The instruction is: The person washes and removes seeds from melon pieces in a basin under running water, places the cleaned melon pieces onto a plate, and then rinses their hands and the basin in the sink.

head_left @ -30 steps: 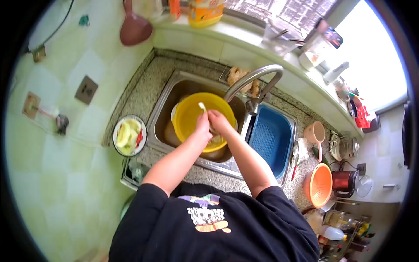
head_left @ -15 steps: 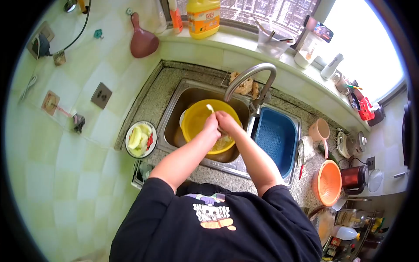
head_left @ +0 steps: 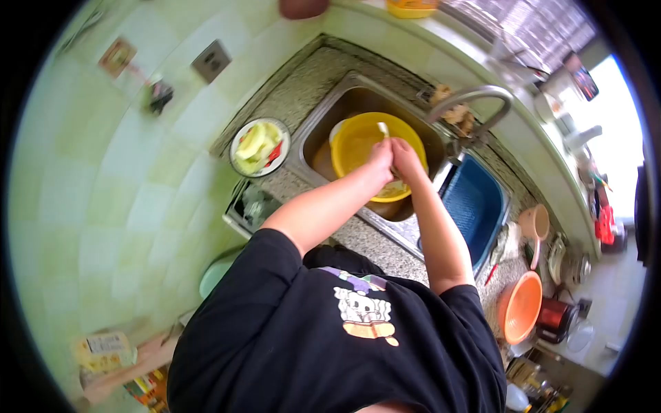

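My left hand and my right hand are closed together over a yellow basin, which sits in the steel sink. A slim white thing pokes out above the fingers; its kind cannot be made out. Both hands appear to grip it, though the fingers partly hide it. Below the hands, pale pieces lie at the near side of the basin. Left of the sink, a plate holds pale green slices and something red.
A curved faucet rises behind the sink. To the right are a blue basket, a pink dipper, an orange colander and a red kettle. Below the plate stands an open bin-like container.
The head view has tilted down and turned, so the sink and basin appear farther right and higher. My hands stay together over the basin, around the slim white thing.
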Tool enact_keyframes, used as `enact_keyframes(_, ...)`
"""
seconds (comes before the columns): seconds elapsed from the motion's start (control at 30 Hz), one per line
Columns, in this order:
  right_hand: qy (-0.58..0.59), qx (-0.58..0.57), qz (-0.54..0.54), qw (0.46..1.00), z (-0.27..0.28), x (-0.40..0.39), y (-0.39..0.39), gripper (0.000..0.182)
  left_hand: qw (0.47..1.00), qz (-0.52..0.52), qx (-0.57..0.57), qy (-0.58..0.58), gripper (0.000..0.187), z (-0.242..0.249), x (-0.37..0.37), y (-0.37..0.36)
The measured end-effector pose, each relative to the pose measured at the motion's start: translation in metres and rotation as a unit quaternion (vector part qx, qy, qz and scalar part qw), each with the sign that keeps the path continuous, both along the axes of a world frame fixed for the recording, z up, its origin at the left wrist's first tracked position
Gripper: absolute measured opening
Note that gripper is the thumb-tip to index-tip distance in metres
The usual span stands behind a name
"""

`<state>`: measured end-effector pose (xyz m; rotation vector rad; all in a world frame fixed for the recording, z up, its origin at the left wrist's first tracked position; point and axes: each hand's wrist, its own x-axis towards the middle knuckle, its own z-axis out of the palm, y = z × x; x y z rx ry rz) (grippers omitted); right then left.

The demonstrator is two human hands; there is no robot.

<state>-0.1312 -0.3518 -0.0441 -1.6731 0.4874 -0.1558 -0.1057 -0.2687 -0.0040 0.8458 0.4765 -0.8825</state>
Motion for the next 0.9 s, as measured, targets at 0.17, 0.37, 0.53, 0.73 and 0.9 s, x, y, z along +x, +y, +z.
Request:
enact_keyframes(0.17, -0.043, 0.039, -0.003, 0.998, 0.048, -0.005, 0.048, 0.029, 0.981, 0.119, 0.025, -0.149, 0.024, 0.005, -0.012, 0.030)
enact_keyframes(0.37, -0.044, -0.023, 0.096, 0.994, 0.073, -0.002, 0.156, 0.029, 0.946, 0.270, -0.033, -0.177, 0.027, 0.029, -0.028, 0.141)
enact_keyframes(0.53, -0.094, -0.082, 0.174, 0.977, 0.066, 0.000, 0.277, 0.027, 0.927, 0.318, 0.047, -0.194, 0.031, 0.043, -0.042, 0.265)
enact_keyframes(0.73, 0.010, -0.119, 0.262, 0.958, -0.030, 0.016, 0.366, 0.033, 0.934, 0.327, 0.115, -0.090, 0.035, -0.074, -0.027, 0.357)
enact_keyframes(0.9, 0.143, -0.144, 0.282, 0.938, -0.125, 0.018, 0.359, 0.045, 0.976, 0.138, 0.006, 0.166, 0.047, -0.177, 0.009, 0.396)
